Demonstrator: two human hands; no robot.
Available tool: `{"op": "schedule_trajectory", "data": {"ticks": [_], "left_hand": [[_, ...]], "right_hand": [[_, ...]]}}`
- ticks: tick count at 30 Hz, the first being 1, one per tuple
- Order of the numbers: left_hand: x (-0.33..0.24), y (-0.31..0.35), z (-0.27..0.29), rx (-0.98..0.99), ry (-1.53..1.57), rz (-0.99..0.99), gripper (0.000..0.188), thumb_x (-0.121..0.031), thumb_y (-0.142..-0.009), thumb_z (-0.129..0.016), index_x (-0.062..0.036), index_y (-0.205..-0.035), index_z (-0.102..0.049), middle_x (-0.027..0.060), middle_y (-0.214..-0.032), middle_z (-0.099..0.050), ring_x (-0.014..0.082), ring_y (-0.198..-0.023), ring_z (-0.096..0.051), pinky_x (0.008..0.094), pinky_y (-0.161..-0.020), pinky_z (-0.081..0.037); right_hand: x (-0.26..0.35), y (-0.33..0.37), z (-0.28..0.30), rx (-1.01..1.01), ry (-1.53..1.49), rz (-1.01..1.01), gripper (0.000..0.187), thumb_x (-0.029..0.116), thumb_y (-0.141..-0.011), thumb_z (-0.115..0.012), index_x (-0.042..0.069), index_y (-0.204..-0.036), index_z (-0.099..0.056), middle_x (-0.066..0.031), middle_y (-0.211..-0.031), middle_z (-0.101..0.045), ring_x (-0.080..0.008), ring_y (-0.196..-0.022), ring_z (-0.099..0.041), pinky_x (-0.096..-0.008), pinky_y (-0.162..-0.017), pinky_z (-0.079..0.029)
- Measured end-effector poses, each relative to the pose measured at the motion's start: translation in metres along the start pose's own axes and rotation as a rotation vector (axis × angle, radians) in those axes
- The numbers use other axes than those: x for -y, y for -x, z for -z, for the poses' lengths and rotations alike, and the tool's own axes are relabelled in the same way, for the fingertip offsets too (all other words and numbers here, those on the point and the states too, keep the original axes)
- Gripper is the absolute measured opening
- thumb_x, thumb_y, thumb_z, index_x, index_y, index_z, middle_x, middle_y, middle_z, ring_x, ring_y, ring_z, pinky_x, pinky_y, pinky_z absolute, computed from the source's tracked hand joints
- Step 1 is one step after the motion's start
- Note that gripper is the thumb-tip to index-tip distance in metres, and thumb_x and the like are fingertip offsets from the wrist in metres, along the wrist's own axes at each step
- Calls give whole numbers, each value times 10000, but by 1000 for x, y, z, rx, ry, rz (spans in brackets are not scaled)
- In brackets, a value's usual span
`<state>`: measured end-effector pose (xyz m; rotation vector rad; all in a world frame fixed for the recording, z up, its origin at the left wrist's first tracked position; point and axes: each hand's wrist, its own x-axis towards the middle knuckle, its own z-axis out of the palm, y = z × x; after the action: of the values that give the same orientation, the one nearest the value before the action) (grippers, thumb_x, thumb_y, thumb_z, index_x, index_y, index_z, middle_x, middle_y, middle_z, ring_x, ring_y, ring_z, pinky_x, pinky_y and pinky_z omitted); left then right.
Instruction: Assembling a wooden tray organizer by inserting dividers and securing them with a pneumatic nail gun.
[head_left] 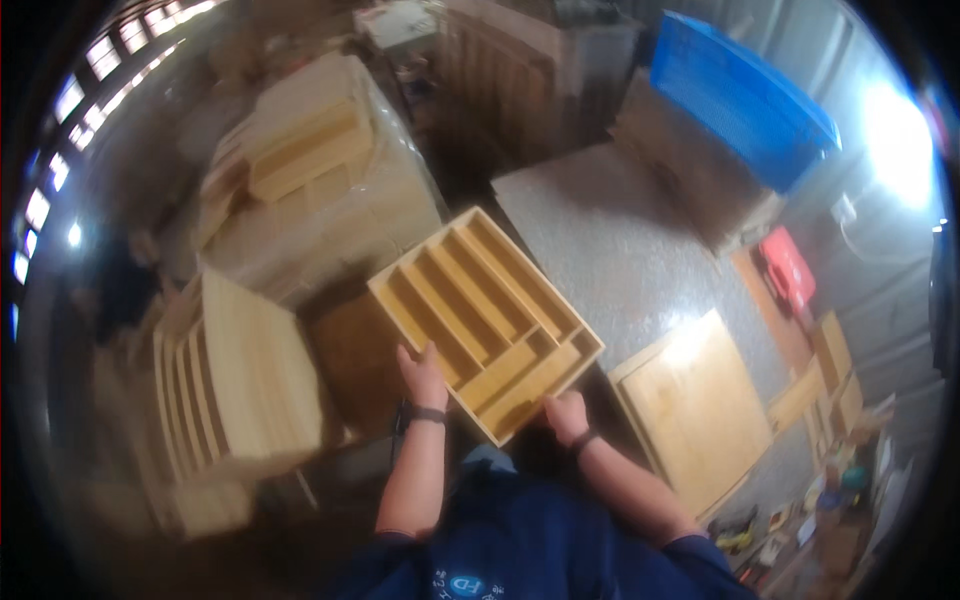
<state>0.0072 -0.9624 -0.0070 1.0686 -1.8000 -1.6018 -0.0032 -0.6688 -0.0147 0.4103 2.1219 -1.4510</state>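
On my feed, I see left hand (425, 380) and right hand (567, 416), fingers pinching the divided wooden tray (487, 322) by 2 adjoining edges.

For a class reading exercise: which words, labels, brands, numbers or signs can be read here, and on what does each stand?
Navy shirt: a round emblem with lettering at its centre, which I won't copy out; the characters around it are blurred.
Wooden tray: no readable lettering.

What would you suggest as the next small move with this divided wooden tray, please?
Perhaps ease the wooden tray rightward over the grey tabletop, keeping both grips: the left hand and right hand hold its two near sides, and the tabletop lies just beyond its right side.
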Motion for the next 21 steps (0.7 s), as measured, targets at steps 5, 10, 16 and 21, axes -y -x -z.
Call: {"op": "schedule_trajectory", "data": {"ticks": [5,10,16,21], "left_hand": [[35,-116,23,57,-383,-8,470,-142,-964,-549,109,-1361,-572,338,-1258,-693,444,-1148,-695,462,-973,-535],[33,-168,-18,141,-644,43,401,-222,-982,-556,73,-1237,-645,322,-1195,-711,461,-1084,-688,497,-937,-529],[56,-199,-22,166,-557,45,320,-138,-987,-591,54,-1233,-663,242,-1181,-734,363,-1060,-708,451,-902,-555],[44,-194,-45,113,-584,201,353,-47,-978,-569,134,-1278,-614,293,-1271,-691,386,-1101,-699,457,-933,-563]], "right_hand": [[67,-34,-78,4,94,-58,362,274,-827,-704,-80,-863,-766,-299,-847,-746,-421,-875,-770,-468,-827,-616],[70,-93,-119,-85,181,-100,338,250,-875,-682,-73,-923,-769,-286,-897,-748,-411,-902,-758,-465,-831,-607],[74,-107,-139,-24,163,-194,368,285,-888,-677,-66,-948,-773,-320,-1026,-741,-453,-1043,-731,-489,-923,-597],[74,-115,-129,-15,273,-185,319,239,-901,-653,-45,-956,-787,-309,-1045,-747,-429,-1042,-742,-485,-928,-600]]}}
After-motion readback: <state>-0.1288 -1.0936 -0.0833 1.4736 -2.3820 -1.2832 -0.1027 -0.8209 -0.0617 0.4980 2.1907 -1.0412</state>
